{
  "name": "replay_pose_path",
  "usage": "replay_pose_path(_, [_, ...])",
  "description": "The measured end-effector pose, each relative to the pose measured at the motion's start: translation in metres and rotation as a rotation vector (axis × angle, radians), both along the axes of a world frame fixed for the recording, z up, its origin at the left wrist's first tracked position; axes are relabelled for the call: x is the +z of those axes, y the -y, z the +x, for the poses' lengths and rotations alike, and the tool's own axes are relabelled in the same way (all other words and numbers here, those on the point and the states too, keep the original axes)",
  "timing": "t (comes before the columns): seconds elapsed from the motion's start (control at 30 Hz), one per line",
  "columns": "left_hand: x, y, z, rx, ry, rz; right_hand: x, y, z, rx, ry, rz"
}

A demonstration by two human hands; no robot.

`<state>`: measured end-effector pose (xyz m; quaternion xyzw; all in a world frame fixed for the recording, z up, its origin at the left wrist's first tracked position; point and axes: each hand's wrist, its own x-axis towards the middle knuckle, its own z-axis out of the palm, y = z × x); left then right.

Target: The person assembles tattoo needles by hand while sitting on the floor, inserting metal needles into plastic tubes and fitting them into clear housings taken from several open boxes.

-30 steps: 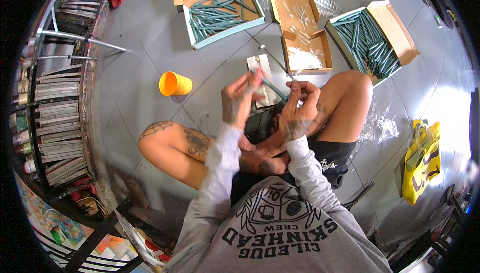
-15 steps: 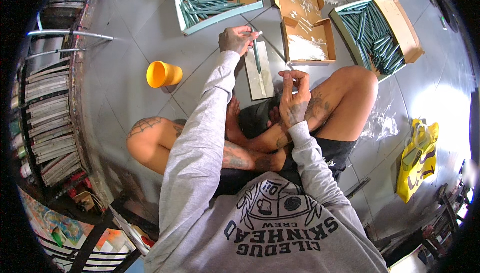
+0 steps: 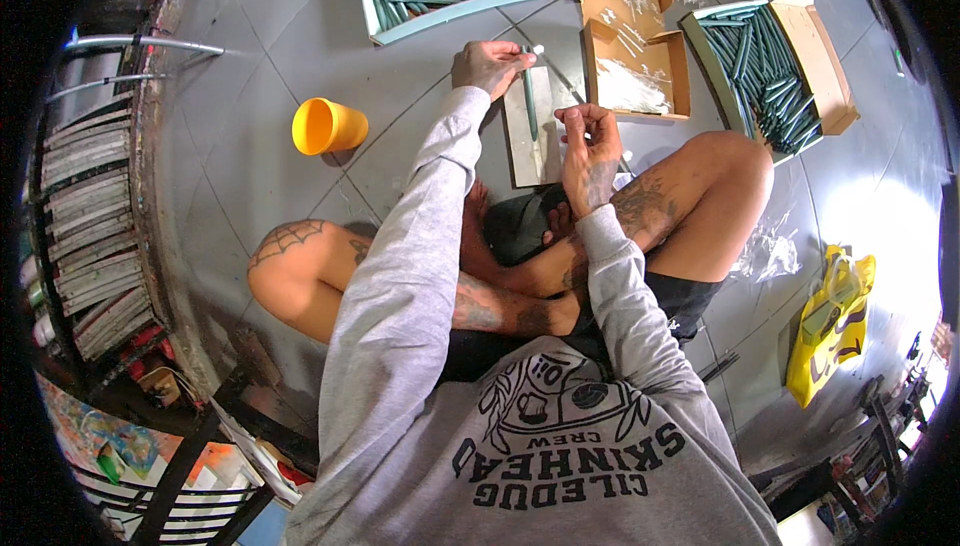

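My left hand (image 3: 490, 68) is closed in a pinch on the upper end of a slim dark green pen barrel (image 3: 530, 106), which points down toward me. A small white tip shows at the barrel's top, beside my fingers. Under the barrel lies a narrow grey-beige slab (image 3: 522, 158) on the floor. My right hand (image 3: 590, 151) is closed, thumb and fingers together, just right of the barrel's lower end and apart from it. Whatever its fingertips hold is too small to make out.
Green barrels fill an open box (image 3: 455, 14) ahead and another box (image 3: 825, 111) at right. Between them, a brown box (image 3: 682, 76) holds thin white sticks. A yellow cup (image 3: 330, 127) stands left; a yellow bag (image 3: 832, 331) lies right. My crossed legs are close below.
My right hand has moved forward and closer to the barrel's lower end. My left hand keeps hold of the barrel. The whole view has shifted slightly.
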<state>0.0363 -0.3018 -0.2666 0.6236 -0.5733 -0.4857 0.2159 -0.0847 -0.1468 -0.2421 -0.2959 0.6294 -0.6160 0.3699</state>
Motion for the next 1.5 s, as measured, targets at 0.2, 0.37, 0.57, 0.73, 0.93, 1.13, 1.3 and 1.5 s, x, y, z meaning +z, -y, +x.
replay_pose_path(0.2, [-0.025, 0.007, 0.016, -0.035, -0.087, -0.049, -0.021, 0.008, 0.004, 0.018, -0.059, 0.029])
replay_pose_path(0.37, [0.001, 0.0, 0.008, -0.103, -0.057, -0.007, -0.037, 0.012, -0.003, 0.027, -0.113, 0.065])
replay_pose_path(0.57, [-0.028, -0.003, 0.012, -0.039, -0.501, 0.058, -0.019, 0.03, 0.003, -0.049, 0.033, 0.096])
replay_pose_path(0.73, [-0.026, -0.002, 0.011, -0.045, -0.473, 0.068, -0.033, 0.034, 0.006, -0.05, 0.02, 0.088])
replay_pose_path(0.93, [-0.013, -0.01, 0.01, -0.054, -0.389, 0.002, -0.038, 0.042, 0.008, -0.018, 0.001, 0.093])
replay_pose_path(1.13, [-0.022, -0.01, 0.011, 0.055, -0.497, 0.018, -0.04, 0.06, 0.011, 0.051, 0.093, 0.046])
replay_pose_path(1.3, [-0.032, -0.01, 0.009, 0.078, -0.4, -0.06, -0.041, 0.06, 0.016, 0.064, 0.118, 0.022])
replay_pose_path(1.5, [-0.029, -0.007, 0.008, 0.093, -0.283, 0.026, -0.03, 0.058, 0.023, 0.044, 0.164, 0.1])
